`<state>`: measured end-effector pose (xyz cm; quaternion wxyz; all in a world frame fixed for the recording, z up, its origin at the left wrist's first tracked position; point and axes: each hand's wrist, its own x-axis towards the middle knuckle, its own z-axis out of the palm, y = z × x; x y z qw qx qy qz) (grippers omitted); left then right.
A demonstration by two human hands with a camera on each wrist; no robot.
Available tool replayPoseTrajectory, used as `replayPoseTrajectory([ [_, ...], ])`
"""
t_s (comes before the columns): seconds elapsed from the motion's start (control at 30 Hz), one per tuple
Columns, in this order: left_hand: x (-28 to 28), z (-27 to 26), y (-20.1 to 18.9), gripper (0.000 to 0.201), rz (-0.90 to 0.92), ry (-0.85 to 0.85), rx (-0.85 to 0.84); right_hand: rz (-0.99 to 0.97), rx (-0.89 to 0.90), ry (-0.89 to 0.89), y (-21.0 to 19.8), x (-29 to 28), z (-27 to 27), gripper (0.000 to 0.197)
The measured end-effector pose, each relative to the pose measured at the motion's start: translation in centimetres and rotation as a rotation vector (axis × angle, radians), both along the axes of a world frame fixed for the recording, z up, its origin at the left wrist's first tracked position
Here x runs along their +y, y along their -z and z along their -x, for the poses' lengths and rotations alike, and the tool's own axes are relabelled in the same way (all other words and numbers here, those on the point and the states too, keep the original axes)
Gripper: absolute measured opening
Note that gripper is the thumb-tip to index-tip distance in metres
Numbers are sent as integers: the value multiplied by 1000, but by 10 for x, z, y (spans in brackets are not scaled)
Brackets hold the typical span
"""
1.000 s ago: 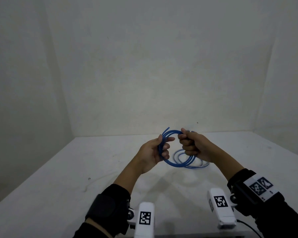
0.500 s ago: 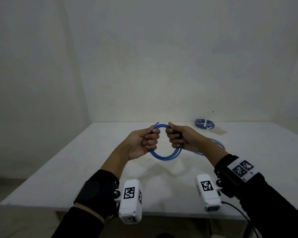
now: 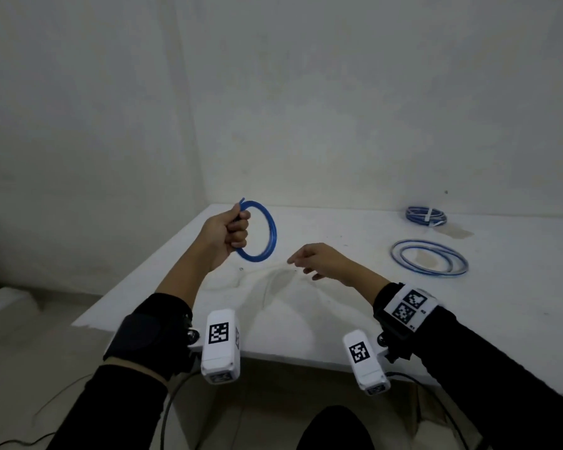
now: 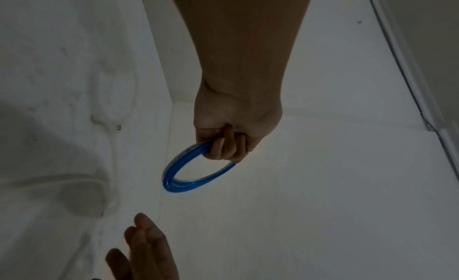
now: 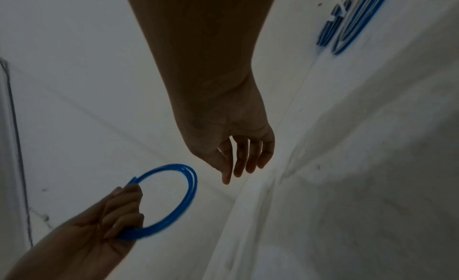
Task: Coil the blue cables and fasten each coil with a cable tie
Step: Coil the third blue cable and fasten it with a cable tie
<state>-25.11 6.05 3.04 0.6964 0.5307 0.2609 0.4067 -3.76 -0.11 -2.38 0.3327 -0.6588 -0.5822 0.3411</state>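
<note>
1. We see the left hand (image 3: 229, 231) raised above the table's (image 3: 306, 306) left part, forearm sloping up from the dark sleeve, fingers curled into a fist round one side of a small blue coil (image 3: 263, 231).
2. In the left wrist view that fist (image 4: 231, 138) closes over the coil's (image 4: 183, 178) upper arc, and the rest of the ring hangs free below the knuckles.
3. The right hand (image 3: 319, 259) is out over the table, lower than the left and apart from the coil; its fingers are loose and nearly straight, pointing left, and it holds nothing.
4. The right wrist view confirms it: the fingers (image 5: 242, 158) hang relaxed and slightly spread, with nothing between them.
5. The held coil stands upright, its plane roughly vertical, its opening facing mostly sideways; a short cable end pokes up above the fist.
6. It is a tight ring of a few turns of thin, glossy blue cable. We cannot make out a tie on it.
7. On the table's right side lies a larger loose coil (image 3: 429, 262), flat, an oval with its long axis running left to right, its turns blue and pale.
8. Behind it, near the wall, lies a small flat coil (image 3: 425, 216) with a white tie (image 3: 429, 215) across it.
</note>
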Motion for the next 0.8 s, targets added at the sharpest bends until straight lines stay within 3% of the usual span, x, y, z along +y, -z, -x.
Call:
replayPoseTrajectory([
  [0.23, 1, 11, 10, 36, -11, -47, 67, -62, -497, -145, 29, 33, 25, 32],
  [0.37, 1, 11, 17, 36, -23, -20, 123, -2, -696, -85, 42, 47, 27, 32],
  [0.6, 1, 1, 24, 35, -21, 49, 117, -77, -602, -11, 43, 36, 8, 17],
  [0.7, 3, -8, 27, 34, -29, 77, 102, -91, -484, -5, 36, 25, -14, 13],
  [0.8, 3, -23, 28, 33, -62, 80, 94, -193, -346, 179, 23, 8, -40, 12],
])
